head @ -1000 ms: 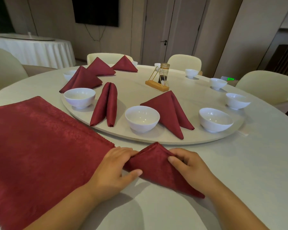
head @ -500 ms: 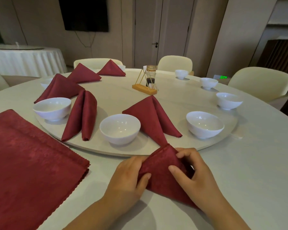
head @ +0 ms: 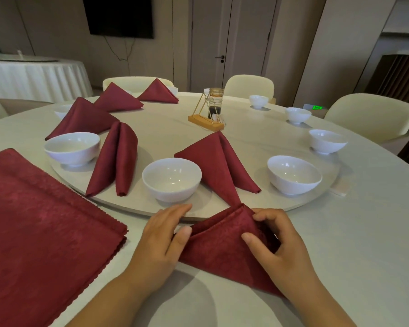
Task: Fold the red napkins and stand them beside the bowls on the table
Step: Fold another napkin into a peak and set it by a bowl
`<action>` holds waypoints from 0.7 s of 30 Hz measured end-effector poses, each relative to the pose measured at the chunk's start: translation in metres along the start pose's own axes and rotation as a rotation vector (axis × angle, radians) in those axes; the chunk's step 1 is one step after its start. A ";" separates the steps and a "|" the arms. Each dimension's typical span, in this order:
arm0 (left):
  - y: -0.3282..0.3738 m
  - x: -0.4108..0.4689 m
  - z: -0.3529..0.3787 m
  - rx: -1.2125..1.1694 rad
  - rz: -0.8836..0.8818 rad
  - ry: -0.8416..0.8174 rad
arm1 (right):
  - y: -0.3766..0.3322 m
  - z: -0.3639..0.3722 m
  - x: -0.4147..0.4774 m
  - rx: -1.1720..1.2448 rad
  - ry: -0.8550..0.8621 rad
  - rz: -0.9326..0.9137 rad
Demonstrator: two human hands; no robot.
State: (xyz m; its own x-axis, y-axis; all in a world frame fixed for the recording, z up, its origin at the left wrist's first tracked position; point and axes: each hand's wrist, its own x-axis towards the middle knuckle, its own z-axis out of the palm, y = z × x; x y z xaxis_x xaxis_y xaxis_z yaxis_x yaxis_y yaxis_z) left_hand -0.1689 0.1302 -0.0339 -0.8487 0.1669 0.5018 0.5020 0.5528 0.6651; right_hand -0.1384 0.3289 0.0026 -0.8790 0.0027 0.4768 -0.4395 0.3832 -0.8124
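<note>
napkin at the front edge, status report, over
Fingers pinching: left hand and right hand on the folded napkin. Not yet stood beside the right bowl. Turntable rim just behind, standing napkin close.

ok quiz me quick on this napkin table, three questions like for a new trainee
1. True or false: the left hand and the right hand are both on the half-folded napkin.
2. Where does the flat stack of napkins lie? A: on the table, to the left of the hands. B: on a chair. C: inside a bowl.
3. How many folded napkins stand on the turntable?
Key: 1 true; 2 A; 3 five.
</note>
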 end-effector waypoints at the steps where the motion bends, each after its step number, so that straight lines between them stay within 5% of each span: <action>1: -0.003 0.001 -0.001 0.009 -0.019 -0.017 | 0.000 0.000 0.000 0.004 0.001 -0.003; 7: -0.007 0.006 0.000 0.238 -0.063 -0.129 | 0.000 0.001 -0.001 0.010 0.015 -0.008; 21: 0.004 0.013 -0.006 0.425 -0.132 0.044 | -0.002 -0.001 -0.003 0.036 0.067 -0.029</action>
State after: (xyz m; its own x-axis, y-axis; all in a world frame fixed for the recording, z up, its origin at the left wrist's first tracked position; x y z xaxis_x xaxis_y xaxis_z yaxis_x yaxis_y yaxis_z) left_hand -0.1767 0.1300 -0.0216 -0.8884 0.0425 0.4571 0.2691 0.8548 0.4437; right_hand -0.1349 0.3294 0.0029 -0.8519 0.0546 0.5208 -0.4720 0.3506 -0.8089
